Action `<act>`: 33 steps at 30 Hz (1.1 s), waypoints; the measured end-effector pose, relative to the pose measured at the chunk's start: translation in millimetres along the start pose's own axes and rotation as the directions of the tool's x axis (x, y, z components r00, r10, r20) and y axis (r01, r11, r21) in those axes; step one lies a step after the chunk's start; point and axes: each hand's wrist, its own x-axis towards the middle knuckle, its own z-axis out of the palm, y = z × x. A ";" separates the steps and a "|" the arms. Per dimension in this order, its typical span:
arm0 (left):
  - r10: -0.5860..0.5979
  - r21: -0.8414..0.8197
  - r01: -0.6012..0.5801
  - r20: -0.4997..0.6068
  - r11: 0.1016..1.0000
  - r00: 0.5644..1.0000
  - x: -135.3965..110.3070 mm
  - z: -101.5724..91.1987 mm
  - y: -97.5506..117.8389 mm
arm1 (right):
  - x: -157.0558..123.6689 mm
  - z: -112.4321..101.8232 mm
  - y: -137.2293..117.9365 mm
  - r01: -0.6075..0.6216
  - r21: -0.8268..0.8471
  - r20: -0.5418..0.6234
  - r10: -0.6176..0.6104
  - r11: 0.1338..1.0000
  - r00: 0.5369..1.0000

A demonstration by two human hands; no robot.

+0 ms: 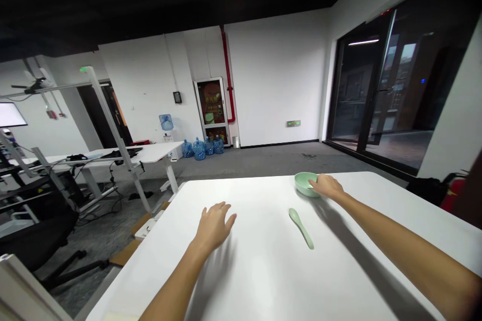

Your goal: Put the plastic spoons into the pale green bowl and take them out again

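Observation:
A light green bowl (304, 190) stands upright near the far edge of the white table (259, 271). My right hand (327, 186) grips its right rim, the thumb over the inside and the other fingers mostly hidden behind the rim. A pale green spoon (301, 228) lies on the table in front of the bowl, its rounded end pointing away from me and to the left. To the left of the spoon, my left hand (215, 225) hovers over the table with its fingers apart and holds nothing.
At the table's front left corner lies a pale yellowish thing (120, 317), mostly cut off by the frame. Left of the table are an office chair (30, 233) and a metal frame (113, 135). Several blue water bottles (199, 149) stand by the far wall.

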 end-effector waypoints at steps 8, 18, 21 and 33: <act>0.031 0.010 -0.031 0.002 0.999 1.000 -0.4 -1.9 -0.5 | -70.1 -55.7 22.6 0.132 0.058 -0.171 -0.121 0.990 0.978; 0.085 0.023 -0.084 -0.047 0.996 0.995 -7.4 -7.6 -1.5 | -150.7 -72.7 34.3 0.243 0.091 -0.149 -0.228 0.966 0.962; 0.076 0.023 -0.074 -0.059 0.997 0.995 -8.2 -10.0 -2.4 | -165.3 -62.7 37.2 0.247 0.104 -0.128 -0.234 0.963 0.964; 0.063 0.041 -0.061 -0.041 0.997 0.997 -8.1 -10.3 4.0 | -175.7 -38.8 50.6 0.266 0.110 -0.032 -0.264 0.958 0.964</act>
